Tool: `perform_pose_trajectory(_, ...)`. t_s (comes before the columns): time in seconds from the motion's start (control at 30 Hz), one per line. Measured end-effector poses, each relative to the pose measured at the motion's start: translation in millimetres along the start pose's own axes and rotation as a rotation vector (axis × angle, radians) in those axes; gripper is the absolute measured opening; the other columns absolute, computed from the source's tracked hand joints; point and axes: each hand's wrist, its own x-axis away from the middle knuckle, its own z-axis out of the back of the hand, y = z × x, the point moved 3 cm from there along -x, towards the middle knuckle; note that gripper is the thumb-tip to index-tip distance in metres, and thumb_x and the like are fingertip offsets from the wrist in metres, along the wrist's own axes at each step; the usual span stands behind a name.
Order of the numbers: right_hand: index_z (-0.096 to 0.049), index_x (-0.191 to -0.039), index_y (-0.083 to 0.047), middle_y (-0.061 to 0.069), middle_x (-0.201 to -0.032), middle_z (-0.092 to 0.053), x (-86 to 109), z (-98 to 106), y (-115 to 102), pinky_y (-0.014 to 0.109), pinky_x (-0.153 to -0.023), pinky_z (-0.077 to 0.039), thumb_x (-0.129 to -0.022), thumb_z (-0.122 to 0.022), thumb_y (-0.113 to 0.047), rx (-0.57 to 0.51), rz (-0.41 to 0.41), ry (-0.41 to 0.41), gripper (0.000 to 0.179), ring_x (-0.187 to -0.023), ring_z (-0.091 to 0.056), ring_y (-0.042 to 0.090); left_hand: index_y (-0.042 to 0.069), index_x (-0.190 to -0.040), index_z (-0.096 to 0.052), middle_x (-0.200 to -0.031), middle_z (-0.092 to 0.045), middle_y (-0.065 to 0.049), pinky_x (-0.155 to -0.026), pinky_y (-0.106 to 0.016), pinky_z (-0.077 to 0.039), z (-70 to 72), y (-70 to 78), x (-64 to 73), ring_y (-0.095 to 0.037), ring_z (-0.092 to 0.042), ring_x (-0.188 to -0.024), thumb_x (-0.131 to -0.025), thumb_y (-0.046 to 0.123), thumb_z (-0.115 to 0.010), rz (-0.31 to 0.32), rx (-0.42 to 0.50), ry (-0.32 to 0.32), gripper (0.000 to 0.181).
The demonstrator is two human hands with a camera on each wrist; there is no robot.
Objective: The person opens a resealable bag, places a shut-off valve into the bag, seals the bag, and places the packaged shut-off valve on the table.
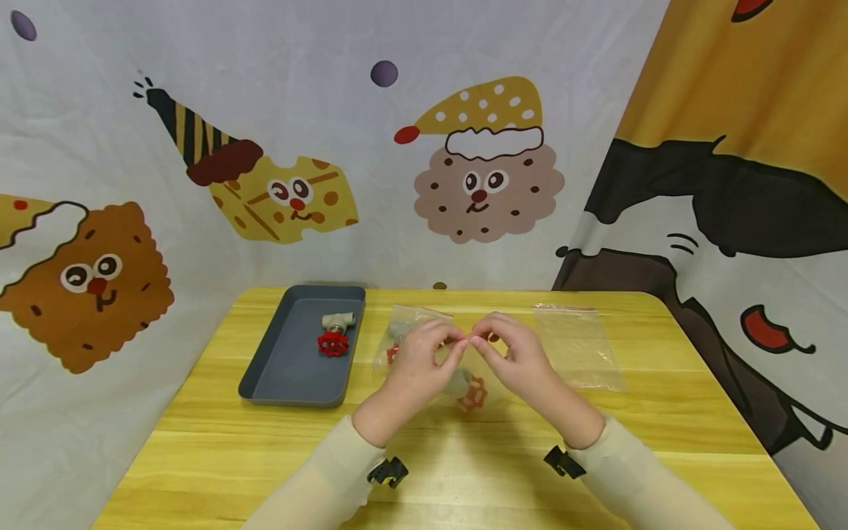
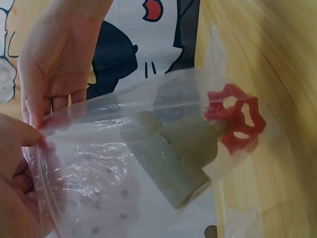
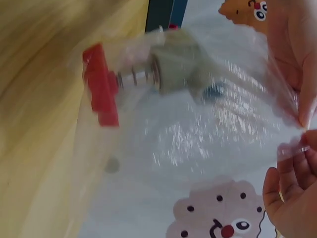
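Fingertips of my left hand (image 1: 424, 361) and right hand (image 1: 515, 353) meet and pinch the top edge of a clear zip bag (image 2: 99, 153), above the middle of the table. Inside the bag hangs a grey valve (image 2: 183, 144) with a red handwheel (image 1: 473, 394), pointing down toward the tabletop. In the right wrist view the valve's metal stem shows through the plastic, and the right hand (image 3: 297, 193) is at the lower right, close to the left hand (image 3: 294, 59). The thin plastic between the fingertips is too small to tell in the head view.
A grey tray (image 1: 278, 368) at the left holds another valve (image 1: 338, 324) with a red handwheel. Behind my left hand lies a bagged valve (image 1: 393, 352), partly hidden. A flat clear zip bag (image 1: 576, 346) lies at the right on the wooden table (image 1: 662, 442). Printed curtains surround the table.
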Motion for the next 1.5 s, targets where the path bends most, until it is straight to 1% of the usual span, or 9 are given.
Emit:
perform_pose_trajectory(0.13,-0.066,-0.085,-0.009,0.000,-0.080,-0.064,2.5,-3.0,-2.6,0.029,-0.068,-0.050,-0.084,-0.067,0.001,-0.024,-0.025,0.075,0.010,-0.074,-0.056,0.012,0.013,-0.091,-0.069,-0.089,-0.065,0.006,-0.073,-0.020,-0.050,1.4,0.3,0.0,-0.006,-0.059,-0.084,-0.091,0.019,-0.064,0.019,-0.002,-0.013,0.007)
perform_pose_trajectory(0.27,-0.066,-0.083,0.000,0.009,-0.077,-0.064,-0.7,1.4,-23.3,0.026,-0.071,-0.053,-0.081,-0.066,0.009,-0.068,-0.035,0.123,0.009,-0.073,-0.059,0.016,0.014,-0.091,-0.069,-0.090,-0.065,0.006,-0.074,-0.019,-0.050,5.9,1.2,-0.5,-0.005,-0.059,-0.085,-0.091,0.021,-0.063,0.029,-0.011,-0.024,0.009)
perform_pose_trajectory(0.33,-0.065,-0.083,0.005,0.012,-0.078,-0.064,-0.6,1.1,-24.6,0.025,-0.072,-0.054,-0.082,-0.065,0.010,-0.109,-0.050,0.132,0.005,-0.074,-0.060,0.015,0.014,-0.090,-0.069,-0.090,-0.065,0.007,-0.075,-0.019,-0.050,8.0,0.8,-0.5,-0.005,-0.059,-0.085,-0.091,0.021,-0.063,0.029,-0.014,-0.035,0.009)
perform_pose_trajectory(0.5,-0.067,-0.088,0.006,0.013,-0.083,-0.066,6.8,-4.1,-2.6,0.021,-0.069,-0.053,-0.085,-0.064,0.006,-0.275,-0.141,0.168,0.005,-0.075,-0.059,0.006,0.014,-0.088,-0.067,-0.089,-0.065,0.006,-0.076,-0.022,-0.051,10.1,-0.8,0.9,-0.005,-0.059,-0.084,-0.090,0.019,-0.065,0.031,-0.013,-0.053,0.006)
perform_pose_trajectory(0.7,-0.068,-0.090,0.007,0.004,-0.084,-0.065,11.3,-3.0,5.3,0.018,-0.066,-0.052,-0.087,-0.063,0.002,-0.407,-0.260,0.211,0.008,-0.072,-0.058,0.006,0.016,-0.088,-0.068,-0.088,-0.065,0.007,-0.076,-0.025,-0.052,10.4,-4.2,4.4,-0.005,-0.059,-0.083,-0.089,0.021,-0.066,0.065,-0.015,-0.064,0.005)
perform_pose_trajectory(0.9,-0.069,-0.091,0.009,-0.006,-0.084,-0.065,12.5,0.5,9.0,0.018,-0.068,-0.053,-0.087,-0.064,0.001,-0.414,-0.316,0.242,0.010,-0.073,-0.060,0.005,0.018,-0.086,-0.066,-0.088,-0.064,0.009,-0.073,-0.027,-0.050,12.5,-10.3,9.0,-0.008,-0.060,-0.083,-0.089,0.022,-0.066,0.121,0.007,-0.074,0.004)
perform_pose_trajectory(1.0,-0.069,-0.091,0.008,-0.007,-0.084,-0.065,12.8,2.4,10.4,0.018,-0.068,-0.053,-0.087,-0.064,0.001,-0.410,-0.315,0.250,0.009,-0.072,-0.060,0.006,0.020,-0.084,-0.065,-0.086,-0.064,0.011,-0.071,-0.025,-0.048,13.9,-12.6,11.6,-0.010,-0.060,-0.082,-0.089,0.021,-0.067,0.142,0.003,-0.080,0.005)
perform_pose_trajectory(1.27,-0.069,-0.090,0.008,0.000,-0.087,-0.065,15.9,4.4,11.4,0.018,-0.069,-0.054,-0.087,-0.063,0.002,-0.386,-0.304,0.238,0.009,-0.074,-0.060,0.006,0.019,-0.083,-0.065,-0.087,-0.064,0.010,-0.074,-0.025,-0.049,14.8,-12.8,14.8,-0.007,-0.058,-0.082,-0.088,0.019,-0.067,0.128,-0.044,-0.101,0.005)
perform_pose_trajectory(1.5,-0.069,-0.091,0.010,-0.005,-0.086,-0.066,16.1,6.4,10.5,0.017,-0.068,-0.053,-0.087,-0.064,0.002,-0.393,-0.305,0.253,0.010,-0.073,-0.060,0.004,0.020,-0.084,-0.065,-0.087,-0.064,0.010,-0.075,-0.026,-0.049,16.7,-13.0,17.9,-0.006,-0.057,-0.082,-0.088,0.019,-0.068,0.111,-0.089,-0.091,0.005)
